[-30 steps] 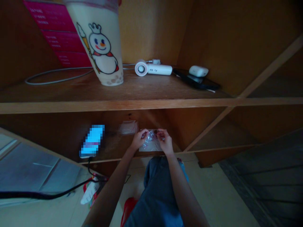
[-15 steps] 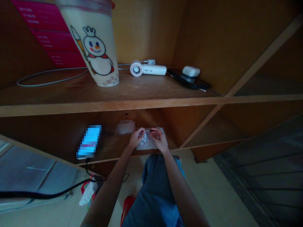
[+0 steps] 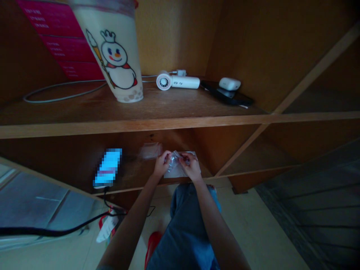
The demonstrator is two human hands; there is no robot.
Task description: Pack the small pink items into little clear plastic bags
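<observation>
Between my hands is a small clear plastic bag (image 3: pixel 174 160), crinkled and shiny. My left hand (image 3: pixel 162 163) pinches its left side with closed fingers. On its right side, my right hand (image 3: pixel 191 165) has its fingers bent and closed on the plastic. Beneath both hands a pale flat sheet or packet (image 3: pixel 180 172) lies on the lower shelf. A stack of clear plastic bags (image 3: pixel 151 150) rests just left of my left hand. What may be inside the held bag is too small to make out.
A lit phone (image 3: pixel 108 167) with a black cable lies at the lower shelf's left. The upper shelf (image 3: pixel 168 108) holds a large drink cup (image 3: pixel 120 56), a white handheld fan (image 3: pixel 185 82), a white earphone case (image 3: pixel 230 83) on a dark flat object, and a pink box (image 3: pixel 67 48).
The held plastic bag has changed shape slightly and stands up more between my fingers. My hands have stayed nearly in place; the whole view has shifted slightly.
</observation>
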